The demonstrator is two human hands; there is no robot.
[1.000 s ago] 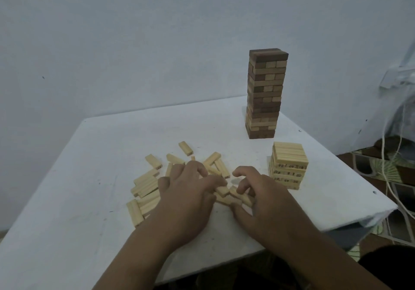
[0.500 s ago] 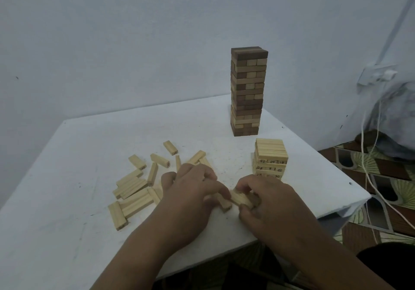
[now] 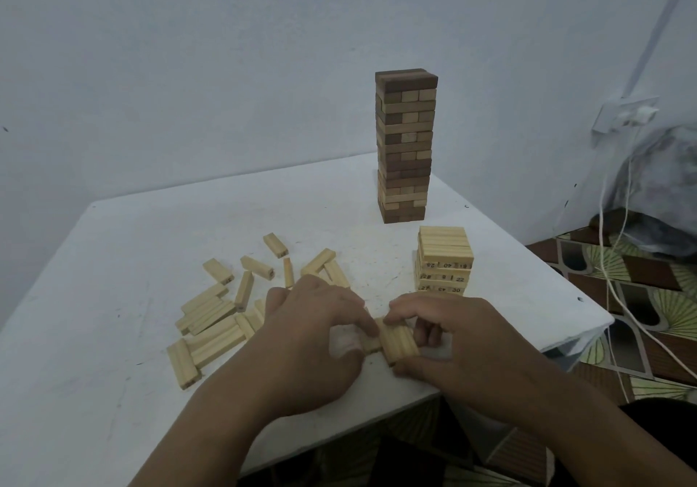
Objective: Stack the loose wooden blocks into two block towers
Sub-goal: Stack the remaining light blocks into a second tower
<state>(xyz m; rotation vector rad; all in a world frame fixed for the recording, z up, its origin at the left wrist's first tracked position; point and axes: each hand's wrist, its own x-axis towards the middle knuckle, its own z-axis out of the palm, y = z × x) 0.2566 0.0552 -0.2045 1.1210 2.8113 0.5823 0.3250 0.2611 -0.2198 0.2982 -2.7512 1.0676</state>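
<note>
I see dim, flat, bluish light; shadows soft, no glare; wide-angle bending at edges; slight overall softness.

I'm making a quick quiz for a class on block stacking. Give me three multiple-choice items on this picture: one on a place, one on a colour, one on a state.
1. Where does the tall tower stand relative to the short tower?
A. Farther from the person, toward the wall
B. Nearer the person
C. On top of it

2. What colour are the short tower's blocks?
A. All dark brown
B. All pale wood
C. Painted blue

3. What are the two hands doing?
A. Resting flat on the table
B. Lifting the tall tower
C. Holding a row of blocks between them

Answers: 1 A, it stands behind the short tower near the table's back edge. 2 B, only the tall tower mixes dark and light. 3 C, the left hand and right hand have fingers curled around the row.
</note>
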